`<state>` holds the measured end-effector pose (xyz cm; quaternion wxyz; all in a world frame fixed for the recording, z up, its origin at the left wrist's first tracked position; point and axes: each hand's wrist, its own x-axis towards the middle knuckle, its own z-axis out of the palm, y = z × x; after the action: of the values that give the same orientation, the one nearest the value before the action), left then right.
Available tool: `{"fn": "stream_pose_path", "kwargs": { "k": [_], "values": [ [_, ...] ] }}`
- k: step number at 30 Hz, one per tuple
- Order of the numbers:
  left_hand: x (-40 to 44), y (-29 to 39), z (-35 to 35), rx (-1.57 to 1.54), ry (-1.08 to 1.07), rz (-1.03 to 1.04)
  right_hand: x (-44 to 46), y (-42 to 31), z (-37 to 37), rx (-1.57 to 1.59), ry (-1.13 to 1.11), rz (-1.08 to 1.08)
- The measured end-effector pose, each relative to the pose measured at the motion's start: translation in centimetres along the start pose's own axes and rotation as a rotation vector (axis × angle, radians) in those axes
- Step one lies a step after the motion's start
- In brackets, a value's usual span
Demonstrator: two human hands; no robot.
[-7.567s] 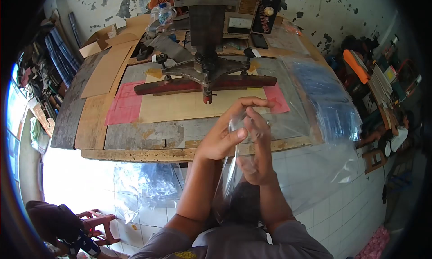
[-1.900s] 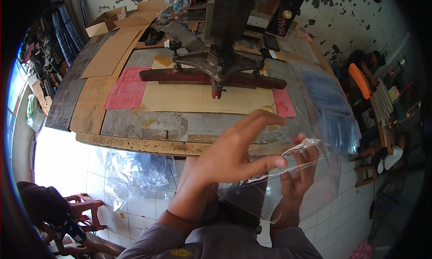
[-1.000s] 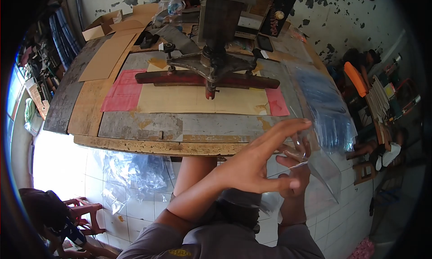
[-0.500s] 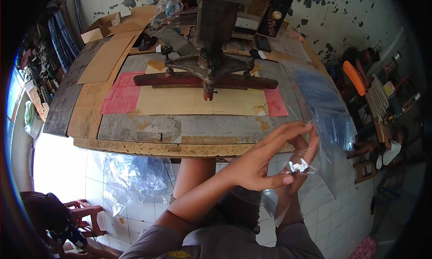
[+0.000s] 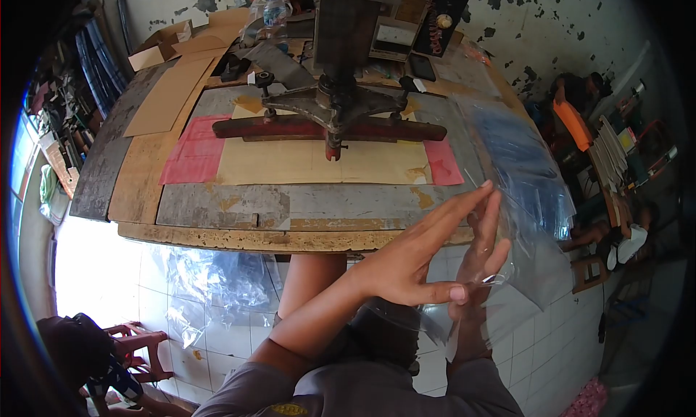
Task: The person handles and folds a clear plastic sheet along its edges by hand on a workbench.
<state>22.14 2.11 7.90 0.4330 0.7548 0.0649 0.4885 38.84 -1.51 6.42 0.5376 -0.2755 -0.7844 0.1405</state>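
A clear plastic sheet (image 5: 533, 261) hangs off the table's right front edge and spreads between my hands. My left hand (image 5: 409, 265) reaches across from the left, its fingers stretched out straight and its thumb apart, against the near side of the sheet. My right hand (image 5: 482, 265) is upright facing it, seen partly through the plastic, with the sheet caught at its fingers. The fingertips of both hands come close together at the top. A stack of bluish clear plastic sheets (image 5: 518, 156) lies on the table just beyond my hands.
A press head with a red bar (image 5: 333, 129) stands over a cream sheet (image 5: 312, 167) with pink ends. Cardboard (image 5: 170, 91) lies at left, a phone (image 5: 421, 67) at the back. Crumpled plastic (image 5: 217, 283) is on the floor. Other people sit at left and right.
My left fingers have straightened from a curved shape. My right hand's fingers have opened out and the plastic between the hands has shifted. At right, another person's orange piece has moved slightly.
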Motion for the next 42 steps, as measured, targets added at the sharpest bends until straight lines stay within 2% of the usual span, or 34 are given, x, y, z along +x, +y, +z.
{"fn": "stream_pose_path", "kwargs": {
  "k": [2, 4, 10, 17, 22, 25, 28, 33, 37, 42],
  "values": [
    [0.0, -0.2, -0.1, 0.014, 0.009, 0.025, 0.0, -0.1, -0.4, 0.090, -0.040, 0.102],
    [0.1, -0.2, -0.4, 0.039, 0.017, 0.069, 0.6, -1.5, -1.1, 0.202, -0.118, 0.303],
    [0.0, -0.1, -1.0, 0.058, -0.015, 0.046, 0.7, -0.9, -1.9, 0.106, -0.175, 0.235],
    [-0.3, -0.1, -0.8, 0.070, 0.017, -0.031, 1.8, -1.0, -2.6, -0.225, -0.218, 0.000],
    [-0.4, 0.1, -0.9, 0.088, 0.017, -0.052, 1.9, 0.2, -2.7, -0.198, -0.216, -0.127],
    [-0.6, 0.6, -1.5, 0.002, -0.008, -0.190, 1.3, 1.2, -3.0, -0.149, -0.098, -0.087],
    [-1.1, 0.8, -2.5, 0.098, -0.045, -0.243, 0.8, 2.7, -3.5, -0.100, 0.045, -0.012],
    [-1.6, 0.9, -3.3, 0.089, -0.092, -0.384, 1.0, 2.8, -3.5, 0.031, 0.284, 0.116],
    [-1.8, 0.9, -3.5, 0.028, -0.090, -0.415, 1.3, 3.1, -3.5, 0.036, 0.383, 0.112],
    [-1.9, 0.4, -3.8, 0.042, -0.105, -0.392, 1.2, 3.6, -3.1, 0.075, 0.381, 0.130]
  ]
}}
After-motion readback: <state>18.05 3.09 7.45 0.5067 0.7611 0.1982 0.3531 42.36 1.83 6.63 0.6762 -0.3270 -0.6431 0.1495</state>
